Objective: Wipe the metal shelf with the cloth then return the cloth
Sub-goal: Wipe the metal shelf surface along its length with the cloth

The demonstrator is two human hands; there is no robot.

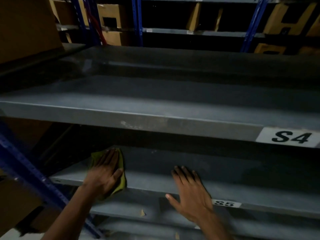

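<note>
So the left hand (103,170) is laid flat on the cloth (121,181), fingers stretched out pretty much straight and pressing it down. It's not really gripping, more like a palm-down push, and nothing is curled around the fabric as far as I can see. The cloth is a yellowish-green rag bunched under the palm, poking out past the fingertips and hanging a bit over the front lip.

It sits on the metal shelf (173,161), the one with the S5 label (226,203), near the shelf's left end and close to the front edge, just beside the blue upright (31,170). The right hand (192,193) is also flat and spread, holding nothing, resting on the same shelf's front edge a bit left of that label, well apart from the cloth. Looks like it's just bracing.

My read: this is the wiping step, and it's early, since the cloth is parked at the left end and most of the surface stretches off to the right. Next move probably needs a steady downward press while sweeping right along the shelf, reaching toward the back edge too, under the S4 shelf (155,110) above. The right hand would have to get out of the way. Returning the cloth comes after; I can't see where it goes.
</note>
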